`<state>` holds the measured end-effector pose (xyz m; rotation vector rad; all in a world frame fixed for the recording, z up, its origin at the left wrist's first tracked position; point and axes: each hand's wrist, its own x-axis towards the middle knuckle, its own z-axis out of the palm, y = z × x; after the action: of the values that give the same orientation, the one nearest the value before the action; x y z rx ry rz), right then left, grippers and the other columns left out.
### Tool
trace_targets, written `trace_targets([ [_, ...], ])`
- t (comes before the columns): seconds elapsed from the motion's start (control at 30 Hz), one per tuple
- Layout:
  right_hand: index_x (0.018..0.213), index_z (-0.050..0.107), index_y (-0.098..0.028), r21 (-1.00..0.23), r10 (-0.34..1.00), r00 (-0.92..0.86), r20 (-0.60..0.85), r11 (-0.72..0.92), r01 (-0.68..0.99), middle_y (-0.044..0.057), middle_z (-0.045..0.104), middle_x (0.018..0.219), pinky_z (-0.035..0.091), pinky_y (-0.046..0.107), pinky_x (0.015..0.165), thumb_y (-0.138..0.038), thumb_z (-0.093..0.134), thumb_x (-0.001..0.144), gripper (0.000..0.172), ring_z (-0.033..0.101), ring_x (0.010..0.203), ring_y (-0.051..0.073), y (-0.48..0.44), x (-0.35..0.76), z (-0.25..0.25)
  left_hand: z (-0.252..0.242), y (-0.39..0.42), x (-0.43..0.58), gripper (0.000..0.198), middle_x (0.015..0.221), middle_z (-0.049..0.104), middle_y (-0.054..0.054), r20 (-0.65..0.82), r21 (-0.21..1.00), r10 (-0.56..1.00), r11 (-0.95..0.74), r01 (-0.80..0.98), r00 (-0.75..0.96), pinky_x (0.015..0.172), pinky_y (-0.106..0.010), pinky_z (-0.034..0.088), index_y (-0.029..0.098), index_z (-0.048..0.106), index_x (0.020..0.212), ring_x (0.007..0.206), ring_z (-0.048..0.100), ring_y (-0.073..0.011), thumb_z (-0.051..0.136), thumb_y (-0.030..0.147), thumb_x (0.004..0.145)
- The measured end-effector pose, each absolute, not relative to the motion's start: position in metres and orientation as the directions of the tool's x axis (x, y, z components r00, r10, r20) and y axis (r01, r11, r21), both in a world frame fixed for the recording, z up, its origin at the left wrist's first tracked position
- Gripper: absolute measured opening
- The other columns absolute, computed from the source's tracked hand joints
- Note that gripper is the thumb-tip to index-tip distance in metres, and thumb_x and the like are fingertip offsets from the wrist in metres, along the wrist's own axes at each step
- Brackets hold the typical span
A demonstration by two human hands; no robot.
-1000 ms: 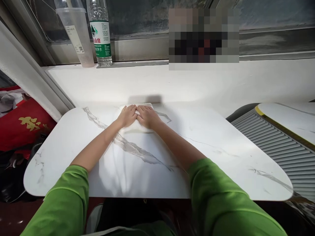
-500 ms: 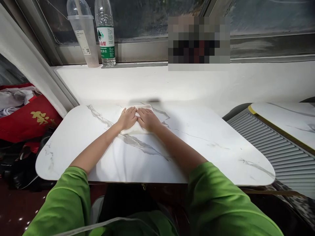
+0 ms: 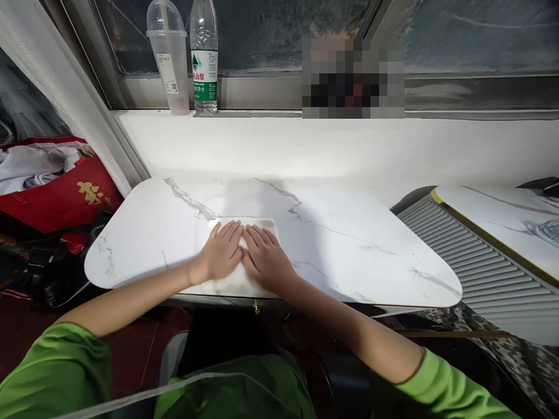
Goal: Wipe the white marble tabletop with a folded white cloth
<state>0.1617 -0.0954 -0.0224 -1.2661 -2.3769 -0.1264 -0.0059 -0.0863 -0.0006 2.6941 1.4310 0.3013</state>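
A white cloth (image 3: 244,281) lies flat on the white marble-patterned table (image 3: 358,233), close to its front edge. My left hand (image 3: 220,251) rests palm down on the left part of the cloth, its fingers spread a little and pointing away from me. Beside it, my right hand (image 3: 267,259) lies palm down on the right part of the cloth, fingers stretched out. The two hands touch or nearly touch at the thumbs and index fingers. Neither hand is wrapped round anything.
On the window sill at the back left stand a clear plastic cup (image 3: 174,75) and a water bottle (image 3: 204,64). A red bag (image 3: 65,198) with cloths sits left of the table. To the right is a ribbed grey cabinet (image 3: 471,262) with a marble-patterned top.
Both hands and the cloth beneath them have moved from the back part of the table towards me, to the front edge. The elbows are bent further outwards, and the view has shifted slightly.
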Motion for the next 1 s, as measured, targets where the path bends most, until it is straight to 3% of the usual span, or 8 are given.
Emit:
trace_targets([
  [0.13, 0.135, 0.056, -0.002, -0.124, 0.726, -0.539, 0.427, 0.638, 0.76, 0.022, 0.056, 0.141, 0.037, 0.052, 0.115, -0.024, 0.036, 0.095, 0.05, 0.049, 0.134, 0.033, -0.113, 0.154, -0.019, -0.001, -0.113, -0.013, 0.057, 0.157, 0.038, -0.019, 0.153, 0.152, 0.849, -0.525, 0.837, 0.505, 0.124, -0.05, 0.017, 0.001, 0.037, 0.149, 0.15, 0.028, -0.0271, 0.025, 0.023, 0.098],
  [0.27, 0.133, 0.058, -0.005, -0.17, 0.717, -0.55, 0.429, 0.662, 0.73, 0.021, 0.059, 0.137, 0.039, 0.052, 0.113, -0.023, 0.039, 0.092, 0.048, 0.051, 0.13, 0.033, -0.1, 0.15, -0.018, -0.001, -0.105, -0.017, 0.056, 0.157, 0.04, -0.017, 0.147, 0.148, 0.855, -0.517, 0.843, 0.498, 0.124, -0.049, 0.016, 0.003, 0.038, 0.149, 0.149, 0.029, -0.0261, 0.027, 0.023, 0.097],
  [0.43, 0.129, 0.058, -0.006, -0.208, 0.728, -0.543, 0.419, 0.659, 0.723, 0.02, 0.061, 0.133, 0.037, 0.048, 0.111, -0.023, 0.041, 0.091, 0.045, 0.052, 0.126, 0.033, -0.045, 0.141, -0.019, 0.002, -0.049, -0.026, 0.055, 0.157, 0.039, -0.018, 0.106, 0.143, 0.858, -0.513, 0.846, 0.502, 0.123, -0.05, 0.018, 0.004, 0.037, 0.148, 0.149, 0.031, -0.0267, 0.029, 0.023, 0.097],
  [0.63, 0.122, 0.059, -0.003, -0.202, 0.838, -0.425, 0.341, 0.507, 0.838, 0.022, 0.063, 0.123, 0.037, 0.043, 0.107, -0.019, 0.04, 0.091, 0.04, 0.053, 0.117, 0.033, 0.031, 0.119, -0.012, 0.006, 0.048, -0.039, 0.053, 0.156, 0.042, -0.014, 0.106, 0.152, 0.818, -0.575, 0.804, 0.565, 0.123, -0.044, 0.021, 0.01, 0.041, 0.146, 0.146, 0.035, -0.0221, 0.03, 0.02, 0.096],
  [0.77, 0.122, 0.058, -0.004, -0.216, 0.866, -0.388, 0.316, 0.464, 0.859, 0.02, 0.064, 0.121, 0.035, 0.042, 0.106, -0.017, 0.039, 0.091, 0.039, 0.053, 0.117, 0.032, 0.071, 0.111, -0.007, 0.005, 0.097, -0.04, 0.053, 0.155, 0.042, -0.015, 0.108, 0.129, 0.819, -0.573, 0.809, 0.563, 0.122, -0.042, 0.023, 0.008, 0.043, 0.144, 0.145, 0.036, -0.0228, 0.03, 0.019, 0.095],
  [1.0, 0.126, 0.057, -0.005, -0.178, 0.832, -0.424, 0.358, 0.507, 0.843, 0.02, 0.062, 0.127, 0.034, 0.042, 0.107, -0.018, 0.038, 0.093, 0.039, 0.053, 0.12, 0.03, 0.097, 0.113, -0.015, 0.005, 0.107, -0.038, 0.055, 0.159, 0.036, -0.015, 0.076, 0.115, 0.867, -0.499, 0.859, 0.493, 0.124, -0.043, 0.018, 0.006, 0.037, 0.148, 0.149, 0.029, -0.0225, 0.026, 0.021, 0.097],
])
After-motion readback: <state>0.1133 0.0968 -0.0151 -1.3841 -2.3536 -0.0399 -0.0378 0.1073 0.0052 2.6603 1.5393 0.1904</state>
